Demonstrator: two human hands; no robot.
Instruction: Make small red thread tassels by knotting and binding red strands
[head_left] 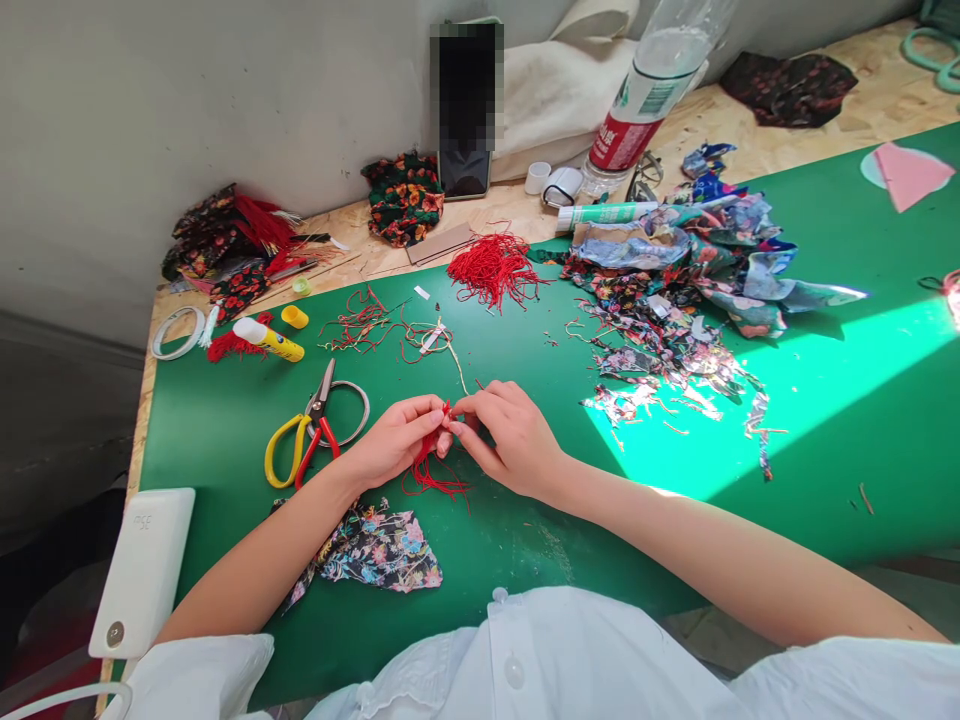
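Observation:
My left hand (394, 440) and my right hand (506, 435) meet over the green mat (225, 420), both pinching a small bundle of red thread (433, 468) whose loose ends hang down between them. A floral fabric piece (379, 548) lies just below my left wrist. Scissors with a yellow handle and red-handled snips (311, 432) lie left of my left hand, over a metal ring.
A pile of red thread (495, 265) sits at the back centre. Floral fabric scraps (675, 290) spread to the right. A glue stick (268, 340), tape roll (176, 333), water bottle (645, 90), phone (465, 110) and white power bank (142, 570) surround the mat.

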